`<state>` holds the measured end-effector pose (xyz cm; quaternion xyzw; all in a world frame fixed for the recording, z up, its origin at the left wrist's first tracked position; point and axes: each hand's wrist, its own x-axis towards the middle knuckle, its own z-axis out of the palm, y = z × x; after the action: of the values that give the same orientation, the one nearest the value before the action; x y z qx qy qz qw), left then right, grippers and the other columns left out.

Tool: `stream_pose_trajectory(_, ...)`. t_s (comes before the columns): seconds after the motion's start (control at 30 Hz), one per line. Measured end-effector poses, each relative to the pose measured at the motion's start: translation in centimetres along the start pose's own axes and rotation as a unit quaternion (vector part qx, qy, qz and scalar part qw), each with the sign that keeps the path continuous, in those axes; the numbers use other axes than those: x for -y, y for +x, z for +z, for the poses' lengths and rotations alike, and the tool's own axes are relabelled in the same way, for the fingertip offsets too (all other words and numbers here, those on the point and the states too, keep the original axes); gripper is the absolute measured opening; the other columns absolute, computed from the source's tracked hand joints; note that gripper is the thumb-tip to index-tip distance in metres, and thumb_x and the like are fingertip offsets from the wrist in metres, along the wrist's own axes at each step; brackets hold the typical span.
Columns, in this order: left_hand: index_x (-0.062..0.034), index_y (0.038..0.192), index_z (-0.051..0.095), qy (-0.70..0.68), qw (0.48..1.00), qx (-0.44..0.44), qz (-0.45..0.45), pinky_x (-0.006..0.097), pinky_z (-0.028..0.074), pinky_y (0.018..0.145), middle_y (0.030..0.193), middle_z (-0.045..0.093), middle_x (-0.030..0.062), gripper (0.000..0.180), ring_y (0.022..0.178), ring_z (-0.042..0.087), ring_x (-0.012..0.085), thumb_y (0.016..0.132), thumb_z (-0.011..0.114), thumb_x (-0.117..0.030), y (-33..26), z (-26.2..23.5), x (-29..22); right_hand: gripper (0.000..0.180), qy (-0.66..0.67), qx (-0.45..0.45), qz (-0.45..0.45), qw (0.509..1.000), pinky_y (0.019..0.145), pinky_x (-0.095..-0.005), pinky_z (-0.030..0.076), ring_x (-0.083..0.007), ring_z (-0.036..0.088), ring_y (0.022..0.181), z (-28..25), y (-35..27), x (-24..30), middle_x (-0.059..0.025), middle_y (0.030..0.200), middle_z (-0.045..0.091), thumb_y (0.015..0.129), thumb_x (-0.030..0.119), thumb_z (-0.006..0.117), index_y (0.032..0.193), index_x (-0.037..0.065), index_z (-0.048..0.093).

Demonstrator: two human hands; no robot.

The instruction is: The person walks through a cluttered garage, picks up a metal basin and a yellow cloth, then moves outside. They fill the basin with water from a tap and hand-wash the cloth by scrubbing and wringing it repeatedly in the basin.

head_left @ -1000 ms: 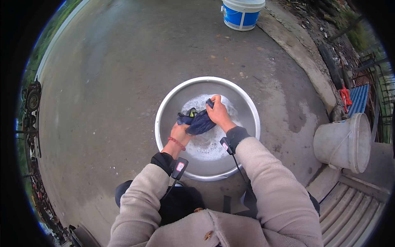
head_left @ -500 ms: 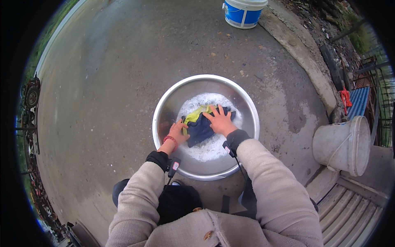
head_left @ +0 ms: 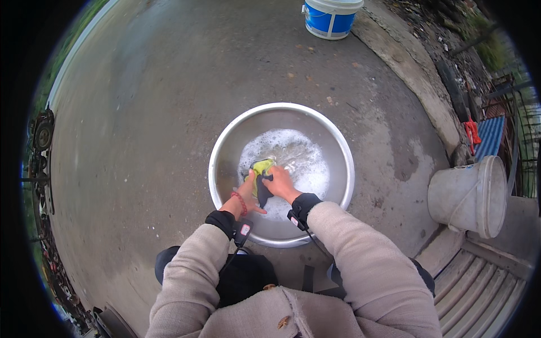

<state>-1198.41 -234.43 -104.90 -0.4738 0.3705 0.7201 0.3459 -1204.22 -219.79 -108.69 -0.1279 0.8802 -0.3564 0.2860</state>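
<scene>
A wet yellow-green and navy cloth [head_left: 262, 167] is bunched up over foamy water in a wide metal basin [head_left: 224, 146]. My right hand [head_left: 282, 185] is closed in a fist on the cloth's right side. Against its left side, my left hand [head_left: 245, 197], with a red bead bracelet on the wrist, supports the cloth with its fingers, the thumb sticking out toward the right. The left fingertips are partly hidden by the cloth. White suds [head_left: 311, 177] cover most of the water, with a rippled patch beside the right hand.
A blue and white bucket [head_left: 329, 21] stands on the concrete ground ahead. To the right are a dirty white bucket [head_left: 462, 197], a slatted metal surface [head_left: 479, 293] and a red object [head_left: 472, 132]. A wheeled machine [head_left: 43, 134] shows at the far left.
The cloth, spread across the suds before, is now gathered into a smaller bunch at the left. My right hand has moved left and closed on it, beside my left hand.
</scene>
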Motion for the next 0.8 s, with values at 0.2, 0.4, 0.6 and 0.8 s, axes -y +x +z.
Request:
stream_pose_trajectory(0.2, -0.0158, 0.130, 0.045, -0.212, 0.971, 0.065, 0.091, 0.052, 0.035, 0.100, 0.135, 0.046, 0.0128, 0.072, 0.124, 0.043, 0.0338, 0.085, 0.035, -0.071, 1.1, -1.9, 0.6, 0.025, 0.368, -0.058, -0.155, 0.915, 0.067, -0.0403, 0.047, -0.0345, 0.063, 0.074, 3.1, -4.4, 8.6, -0.0206, 0.076, 0.062, 0.077, 0.024, 0.065, 0.082, 0.000, 0.059)
stream_pose_trajectory(0.4, -0.0112, 0.119, 0.053, -0.227, 0.953, 0.044, 0.195, 0.041, 0.045, 0.091, 0.116, 0.059, 0.0119, 0.049, 0.107, 0.056, 0.0268, 0.091, 0.043, -0.050, 1.1, -0.8, 0.0, 0.035, 0.220, -0.179, -0.213, 0.935, 0.059, -0.0459, 0.046, -0.0410, 0.059, 0.069, -1.2, -2.4, 9.0, -0.0198, 0.069, 0.060, 0.082, 0.034, 0.064, 0.072, 0.002, 0.053)
stream_pose_trajectory(0.6, -0.0099, 0.124, 0.047, -0.110, 0.959, 0.089, 0.248, 0.043, 0.048, 0.090, 0.120, 0.055, 0.0080, 0.033, 0.108, 0.056, 0.0204, 0.096, 0.048, -0.029, -0.9, 2.7, -1.0, 0.030, -0.070, -0.229, -0.127, 0.963, 0.074, -0.0489, 0.045, -0.0324, 0.057, 0.092, -5.7, 2.4, 1.2, -0.0103, 0.091, 0.060, 0.086, 0.037, 0.058, 0.081, 0.008, 0.055)
stream_pose_trajectory(0.8, -0.0211, 0.144, 0.022, -0.023, 0.993, -0.086, 0.071, 0.077, 0.023, 0.092, 0.154, 0.003, 0.0070, 0.067, 0.139, 0.007, 0.0389, 0.090, 0.052, -0.047, -1.6, 2.3, -0.9, 0.038, -0.230, -0.228, -0.011, 0.946, 0.085, -0.0543, 0.040, -0.0284, 0.043, 0.117, -3.9, 0.9, -3.3, -0.0121, 0.119, 0.051, 0.077, 0.031, 0.069, 0.109, 0.011, 0.062)
